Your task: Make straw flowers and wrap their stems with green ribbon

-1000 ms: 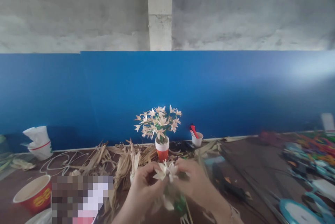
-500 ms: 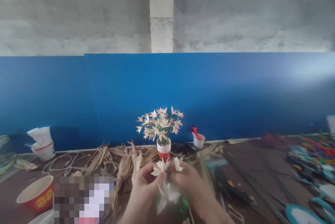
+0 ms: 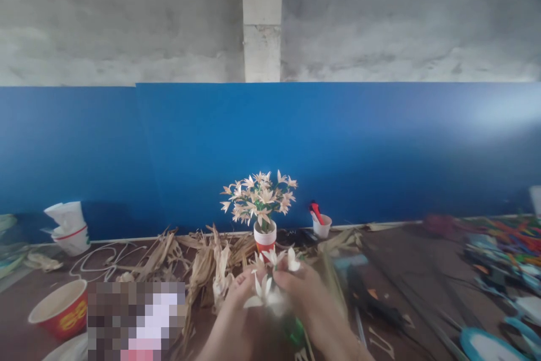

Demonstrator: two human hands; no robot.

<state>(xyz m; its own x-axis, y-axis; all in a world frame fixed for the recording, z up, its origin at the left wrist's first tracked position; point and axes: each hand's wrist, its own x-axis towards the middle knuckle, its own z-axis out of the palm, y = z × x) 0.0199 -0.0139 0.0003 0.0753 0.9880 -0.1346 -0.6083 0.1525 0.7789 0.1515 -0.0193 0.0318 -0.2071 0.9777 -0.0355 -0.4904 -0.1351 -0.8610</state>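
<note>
Both hands are at a small bunch of white artificial flowers (image 3: 264,292) low in the middle of the view. My left hand (image 3: 237,299) is closed round its left side, fingers curled in against the petals. From the right, my right hand (image 3: 302,296) pinches the bunch just under the upper blooms. The stems are mostly hidden by the hands. Something green and shiny (image 3: 295,331), blurred, shows below my right hand. Right behind the hands stands a red and white paper cup (image 3: 265,232) holding a fuller bouquet of cream flowers (image 3: 262,196).
Dry corn husks (image 3: 203,271) lie left and behind. A red paper bowl (image 3: 59,310), white cups (image 3: 70,228) and a white cord (image 3: 105,262) are at left. A small cup (image 3: 322,226) with a red-handled tool stands behind; a blue-rimmed roll (image 3: 486,345) lies at right.
The small bunch has turned in my hands, its blooms facing differently. My left hand has shifted slightly down, its fingers lower on the bunch; my right hand keeps its pinch.
</note>
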